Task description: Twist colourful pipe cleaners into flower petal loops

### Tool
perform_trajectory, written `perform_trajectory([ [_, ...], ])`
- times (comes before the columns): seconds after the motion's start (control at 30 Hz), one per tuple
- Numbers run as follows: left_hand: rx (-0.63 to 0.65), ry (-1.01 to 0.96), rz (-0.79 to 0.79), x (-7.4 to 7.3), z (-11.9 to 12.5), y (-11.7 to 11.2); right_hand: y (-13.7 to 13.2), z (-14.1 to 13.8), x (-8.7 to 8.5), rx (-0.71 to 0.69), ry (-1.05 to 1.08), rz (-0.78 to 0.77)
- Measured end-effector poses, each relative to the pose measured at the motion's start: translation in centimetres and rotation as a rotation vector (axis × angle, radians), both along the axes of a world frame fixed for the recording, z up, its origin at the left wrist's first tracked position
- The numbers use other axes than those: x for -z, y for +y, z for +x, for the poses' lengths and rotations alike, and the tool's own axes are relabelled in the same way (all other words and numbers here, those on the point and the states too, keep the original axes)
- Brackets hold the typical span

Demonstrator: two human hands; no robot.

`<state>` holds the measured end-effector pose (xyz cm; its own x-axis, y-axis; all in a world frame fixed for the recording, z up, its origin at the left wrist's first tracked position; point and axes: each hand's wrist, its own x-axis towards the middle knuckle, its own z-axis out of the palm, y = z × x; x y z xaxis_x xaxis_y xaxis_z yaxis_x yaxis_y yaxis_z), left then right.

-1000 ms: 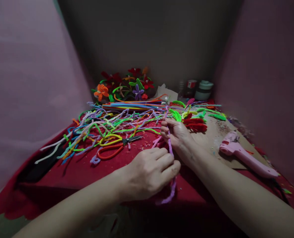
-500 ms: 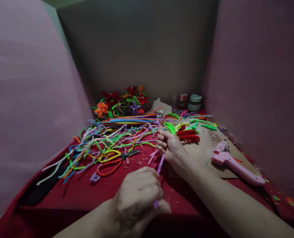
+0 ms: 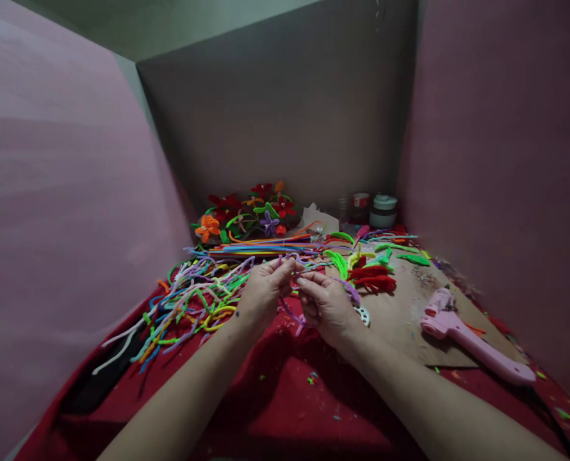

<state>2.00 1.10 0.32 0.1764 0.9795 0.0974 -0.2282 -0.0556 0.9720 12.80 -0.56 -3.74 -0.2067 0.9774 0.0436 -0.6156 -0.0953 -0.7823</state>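
My left hand (image 3: 264, 289) and my right hand (image 3: 329, 306) meet over the middle of the table, fingertips nearly touching. Both are closed in a pinch on a thin purple pipe cleaner (image 3: 289, 312), which curves down in a loop below the fingers. Part of it is hidden by my hands. To the left, a tangle of coloured pipe cleaners (image 3: 189, 307) reaches my left wrist. The yellow handle of the scissors (image 3: 218, 317) peeks out beside my left forearm. Just past my right hand lie red pipe-cleaner petals (image 3: 374, 280) and bright green leaf shapes (image 3: 337, 266).
A pink glue gun (image 3: 477, 342) rests at the right, across the edge of a cardboard sheet (image 3: 400, 326). Pipe-cleaner flowers (image 3: 268, 224) stand at the back left, behind a bundle of straight stems (image 3: 260, 246). A lidded cup (image 3: 383, 211) stands at the back right. Pink panels flank the table.
My left hand has moved up and forward from the table's front edge to join my right hand. Both now pinch the purple pipe cleaner. The view has tilted slightly upward.
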Motion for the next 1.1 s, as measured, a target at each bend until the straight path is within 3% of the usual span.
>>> perform_trajectory([
  [0.17,-0.09,-0.223,0.019,-0.4,-0.6,1.0,0.2,-0.4,0.6,0.077,-0.164,0.042],
  [0.27,-0.149,-0.238,0.021,-0.3,-1.1,1.6,0.3,-0.5,1.3,0.07,-0.242,0.024],
  [0.37,-0.222,-0.253,0.066,0.2,-1.3,1.9,0.4,-0.6,2.0,0.1,-0.417,0.11],
  [0.5,-0.119,-0.34,0.005,0.4,-1.0,1.8,0.2,-0.7,2.1,0.179,-0.646,0.244],
  [0.6,-0.042,-0.404,-0.025,0.2,-0.9,1.7,-0.3,-0.9,1.6,0.077,-0.706,0.207],
  [0.73,-0.096,-0.442,-0.02,-0.1,-1.4,1.7,-0.9,-1.2,1.2,-0.164,-0.646,0.133],
  [0.93,-0.111,-0.46,-0.089,0.2,-2.3,2.0,-1.2,-1.0,1.2,-0.081,-0.887,0.424],
  [1.1,-0.108,-0.47,-0.12,-0.1,-2.5,2.2,-1.2,-0.5,0.7,-0.171,-0.807,0.365],
])
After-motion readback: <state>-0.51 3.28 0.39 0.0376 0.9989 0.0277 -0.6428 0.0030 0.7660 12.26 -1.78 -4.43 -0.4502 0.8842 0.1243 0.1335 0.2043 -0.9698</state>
